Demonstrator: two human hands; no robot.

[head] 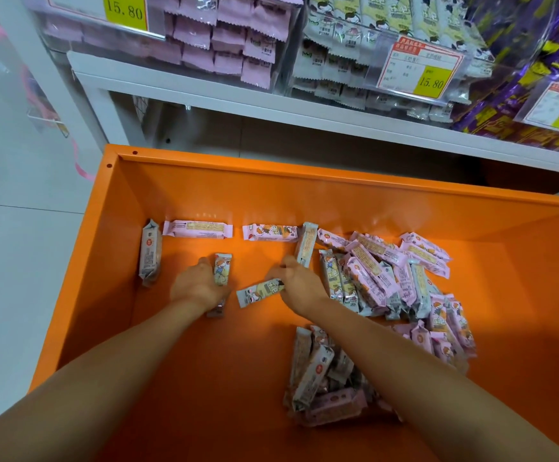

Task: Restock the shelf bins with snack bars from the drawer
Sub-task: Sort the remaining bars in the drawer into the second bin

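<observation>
The left grip is curled round a pale snack bar low inside the orange drawer. The right grip, fingers bent, pinches the end of a second bar lying just beside it. Single bars line the drawer's back wall, with a loose heap to the right and a smaller heap beside the right forearm. Above, clear shelf bins hold pink, white and purple packets behind yellow price tags.

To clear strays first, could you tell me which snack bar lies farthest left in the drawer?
The grey-wrapped bar by the left wall of the drawer, beyond the left hand.
</observation>
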